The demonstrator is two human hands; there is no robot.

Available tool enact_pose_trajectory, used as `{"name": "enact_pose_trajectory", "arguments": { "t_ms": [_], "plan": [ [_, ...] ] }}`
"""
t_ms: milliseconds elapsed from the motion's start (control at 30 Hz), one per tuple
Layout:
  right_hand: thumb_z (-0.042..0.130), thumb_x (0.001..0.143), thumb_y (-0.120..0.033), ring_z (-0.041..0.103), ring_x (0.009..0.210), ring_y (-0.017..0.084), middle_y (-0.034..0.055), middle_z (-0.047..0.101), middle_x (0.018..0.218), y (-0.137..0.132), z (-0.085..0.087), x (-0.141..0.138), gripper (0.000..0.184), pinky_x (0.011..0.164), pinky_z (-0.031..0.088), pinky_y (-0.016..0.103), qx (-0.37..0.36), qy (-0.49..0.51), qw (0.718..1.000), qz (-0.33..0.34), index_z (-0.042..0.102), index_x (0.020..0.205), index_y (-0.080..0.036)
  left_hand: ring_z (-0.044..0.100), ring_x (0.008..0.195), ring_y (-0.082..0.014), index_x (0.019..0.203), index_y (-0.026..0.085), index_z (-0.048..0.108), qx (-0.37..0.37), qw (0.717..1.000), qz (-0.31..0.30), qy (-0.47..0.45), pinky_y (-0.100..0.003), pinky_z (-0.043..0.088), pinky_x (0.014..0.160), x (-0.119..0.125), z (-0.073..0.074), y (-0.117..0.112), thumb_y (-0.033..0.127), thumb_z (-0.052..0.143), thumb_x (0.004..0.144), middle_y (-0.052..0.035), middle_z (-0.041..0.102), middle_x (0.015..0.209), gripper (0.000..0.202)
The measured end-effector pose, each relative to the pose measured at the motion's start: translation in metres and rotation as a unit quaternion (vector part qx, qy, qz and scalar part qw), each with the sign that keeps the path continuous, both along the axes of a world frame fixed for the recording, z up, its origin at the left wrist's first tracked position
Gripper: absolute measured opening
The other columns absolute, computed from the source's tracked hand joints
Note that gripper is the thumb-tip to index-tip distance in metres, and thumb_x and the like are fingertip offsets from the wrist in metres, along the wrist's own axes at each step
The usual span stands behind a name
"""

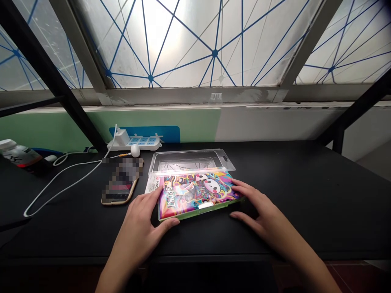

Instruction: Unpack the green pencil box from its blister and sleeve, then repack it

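Note:
A colourful pencil case (198,193) with cartoon faces, the word SPORT and a green base lies slightly askew on the black desk. My left hand (143,219) grips its left end, the thumb along the near edge and the fingers at the left side. At the right end, the fingertips of my right hand (258,205) touch the case, while its thumb is spread away from it. Behind the case lies a clear plastic package (189,160), partly covered by it. A white printed card (152,183) shows at the case's left.
To the left lies a phone (122,183) beside a looping white cable (64,175). A power strip (137,142) with a plug stands against the wall. A bottle (23,156) is at the far left. Black slanted bars (58,81) rise on both sides of the desk (305,195).

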State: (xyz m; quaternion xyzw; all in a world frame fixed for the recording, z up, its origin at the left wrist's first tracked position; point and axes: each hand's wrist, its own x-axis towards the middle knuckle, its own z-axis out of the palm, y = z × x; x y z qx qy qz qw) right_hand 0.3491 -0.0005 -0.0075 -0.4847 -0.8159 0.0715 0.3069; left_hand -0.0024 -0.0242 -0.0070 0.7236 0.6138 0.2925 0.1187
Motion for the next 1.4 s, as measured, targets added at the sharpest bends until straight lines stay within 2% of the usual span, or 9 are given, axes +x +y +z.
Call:
{"name": "enact_pose_trajectory", "arguments": {
  "t_ms": [167, 267, 433, 567, 700, 900, 1100, 1200, 1400],
  "plan": [
    [0.059, 0.098, -0.02, 0.06, 0.128, 0.024, 0.0065, 0.063, 0.141, 0.0, -0.003, 0.002, 0.042, 0.104, 0.051, 0.044, 0.072, -0.003, 0.997, -0.002, 0.052, 0.138, -0.032, 0.061, 0.118, -0.0341, 0.151, 0.026, 0.051, 0.017, 1.0, -0.012, 0.005, -0.051, 0.05, 0.102, -0.002, 0.001, 0.001, 0.061, 0.06, 0.093, -0.0113, 0.067, 0.131, 0.068],
    [0.059, 0.097, -0.017, 0.062, 0.122, 0.024, 0.0067, 0.067, 0.133, -0.003, 0.002, 0.002, 0.042, 0.1, 0.053, 0.041, 0.094, 0.004, 0.996, -0.003, 0.054, 0.136, -0.03, 0.06, 0.119, -0.0343, 0.15, 0.025, 0.052, 0.018, 0.999, -0.029, -0.001, -0.052, 0.049, 0.101, -0.003, 0.001, 0.003, 0.062, 0.049, 0.098, -0.0114, 0.068, 0.13, 0.064],
    [0.058, 0.098, -0.02, 0.065, 0.112, 0.023, 0.0051, 0.07, 0.126, -0.007, 0.011, -0.003, 0.042, 0.093, 0.056, 0.038, 0.071, 0.022, 0.996, -0.038, 0.053, 0.139, -0.031, 0.055, 0.126, -0.036, 0.149, 0.025, 0.05, 0.008, 0.999, -0.045, -0.002, -0.056, 0.044, 0.105, -0.007, -0.003, 0.002, 0.069, 0.041, 0.098, -0.0123, 0.061, 0.141, 0.068],
    [0.061, 0.098, -0.029, 0.069, 0.102, 0.024, 0.0044, 0.071, 0.121, -0.007, 0.011, -0.004, 0.036, 0.089, 0.058, 0.038, 0.044, 0.047, 0.996, -0.061, 0.058, 0.133, -0.033, 0.054, 0.126, -0.0369, 0.144, 0.023, 0.053, 0.016, 0.998, -0.053, -0.007, -0.057, 0.043, 0.106, -0.007, -0.005, 0.001, 0.076, 0.04, 0.095, -0.0135, 0.061, 0.139, 0.073],
    [0.059, 0.098, -0.044, 0.072, 0.099, 0.026, 0.0074, 0.072, 0.12, -0.003, 0.006, 0.0, 0.039, 0.081, 0.059, 0.037, 0.027, 0.065, 0.992, -0.106, 0.058, 0.134, -0.03, 0.053, 0.127, -0.0349, 0.132, 0.022, 0.061, 0.008, 0.999, -0.043, 0.011, -0.054, 0.041, 0.109, -0.002, -0.001, 0.003, 0.062, 0.049, 0.099, -0.013, 0.063, 0.135, 0.052],
    [0.048, 0.102, -0.05, 0.067, 0.116, 0.029, 0.0124, 0.066, 0.131, 0.006, 0.002, -0.005, 0.049, 0.093, 0.056, 0.042, -0.022, 0.07, 0.988, -0.133, 0.048, 0.144, -0.026, 0.055, 0.123, -0.0327, 0.115, 0.025, 0.067, 0.011, 0.999, -0.041, 0.023, -0.05, 0.045, 0.106, 0.001, 0.003, 0.005, 0.055, 0.052, 0.1, -0.0096, 0.065, 0.129, 0.037],
    [0.04, 0.105, -0.048, 0.059, 0.125, 0.029, 0.015, 0.056, 0.136, 0.012, 0.001, -0.011, 0.047, 0.101, 0.051, 0.045, -0.023, 0.024, 0.991, -0.131, 0.045, 0.145, -0.022, 0.055, 0.126, -0.0328, 0.119, 0.024, 0.067, 0.009, 0.999, -0.031, 0.022, -0.052, 0.044, 0.108, 0.0, 0.0, 0.006, 0.057, 0.05, 0.1, -0.0095, 0.065, 0.134, 0.042],
    [0.038, 0.105, -0.049, 0.06, 0.119, 0.03, 0.0139, 0.059, 0.129, 0.014, -0.001, -0.01, 0.045, 0.096, 0.051, 0.048, -0.022, -0.028, 0.989, -0.141, 0.054, 0.138, -0.023, 0.057, 0.125, -0.0331, 0.124, 0.021, 0.064, 0.015, 1.0, -0.013, 0.018, -0.054, 0.045, 0.107, 0.002, 0.0, 0.007, 0.059, 0.047, 0.101, -0.0116, 0.066, 0.133, 0.047],
    [0.041, 0.105, -0.039, 0.06, 0.109, 0.032, 0.0149, 0.064, 0.12, 0.021, 0.007, -0.02, 0.037, 0.09, 0.046, 0.05, 0.094, -0.135, 0.975, -0.149, 0.062, 0.13, -0.022, 0.056, 0.128, -0.0325, 0.134, 0.02, 0.06, 0.022, 0.999, -0.005, 0.024, -0.053, 0.045, 0.109, 0.003, 0.001, 0.007, 0.055, 0.045, 0.102, -0.0128, 0.065, 0.137, 0.05]
  ]
}}
